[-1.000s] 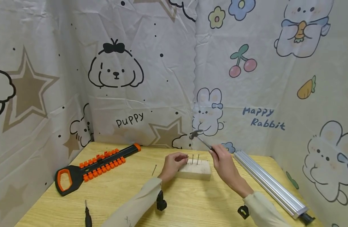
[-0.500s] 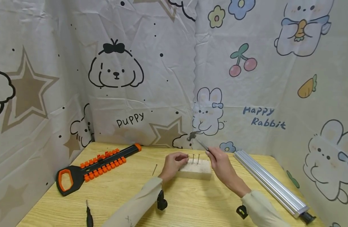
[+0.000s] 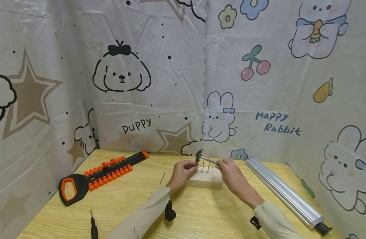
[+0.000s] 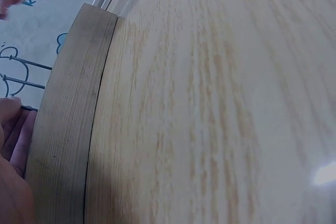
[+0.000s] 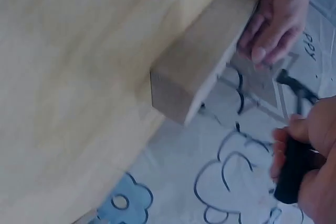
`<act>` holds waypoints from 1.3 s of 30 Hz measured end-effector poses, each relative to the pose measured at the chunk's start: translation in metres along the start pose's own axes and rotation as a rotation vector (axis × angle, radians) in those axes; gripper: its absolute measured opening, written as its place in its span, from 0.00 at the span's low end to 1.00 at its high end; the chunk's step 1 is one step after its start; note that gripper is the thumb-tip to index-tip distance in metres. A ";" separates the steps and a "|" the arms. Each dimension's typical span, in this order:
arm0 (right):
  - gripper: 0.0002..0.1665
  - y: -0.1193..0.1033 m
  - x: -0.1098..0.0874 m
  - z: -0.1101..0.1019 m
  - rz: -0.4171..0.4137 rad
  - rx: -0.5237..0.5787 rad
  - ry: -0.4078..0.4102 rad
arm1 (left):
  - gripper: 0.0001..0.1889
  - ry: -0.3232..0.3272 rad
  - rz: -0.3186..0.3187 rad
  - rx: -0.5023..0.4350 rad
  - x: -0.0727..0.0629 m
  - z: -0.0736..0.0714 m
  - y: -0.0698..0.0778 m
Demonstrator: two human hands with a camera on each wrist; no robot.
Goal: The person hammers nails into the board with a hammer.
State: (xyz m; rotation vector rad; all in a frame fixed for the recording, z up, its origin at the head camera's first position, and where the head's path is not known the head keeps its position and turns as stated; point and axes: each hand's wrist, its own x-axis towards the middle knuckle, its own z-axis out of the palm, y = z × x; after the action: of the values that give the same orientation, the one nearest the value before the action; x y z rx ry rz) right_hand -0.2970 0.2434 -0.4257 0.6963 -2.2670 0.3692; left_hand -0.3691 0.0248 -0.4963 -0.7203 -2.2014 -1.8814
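I count 2 grey metal nails [image 3: 208, 167] set in the pale wooden block [image 3: 204, 182]. Left hand [image 3: 182, 171] pinches nail 3 [image 4: 29, 108]; right hand [image 3: 230, 171] grips the black-handled metal hammer [image 3: 209, 160]. Unset: 1 loose nail [image 3: 162, 178], left.

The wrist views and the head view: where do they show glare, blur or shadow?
Left wrist: bright glare on the table, near the picture's right edge; right wrist: table grain blurred, bluish tint; head: fairly sharp, soft shadow on the table below the right hand.
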 end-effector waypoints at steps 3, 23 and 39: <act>0.04 0.003 0.005 -0.003 0.012 0.006 0.128 | 0.10 -0.012 -0.006 -0.002 0.000 0.000 0.003; 0.05 0.004 -0.009 0.000 -0.009 -0.010 0.028 | 0.08 -0.008 -0.013 0.008 -0.001 0.001 0.004; 0.05 0.011 -0.014 0.002 0.028 0.036 0.123 | 0.11 -0.025 -0.034 -0.016 -0.001 -0.002 0.002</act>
State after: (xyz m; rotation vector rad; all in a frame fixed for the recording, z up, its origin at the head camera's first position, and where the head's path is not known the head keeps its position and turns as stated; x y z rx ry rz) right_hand -0.2959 0.2568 -0.4375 0.6436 -2.1602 0.4548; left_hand -0.3676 0.0229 -0.4941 -0.7181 -2.2301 -1.9180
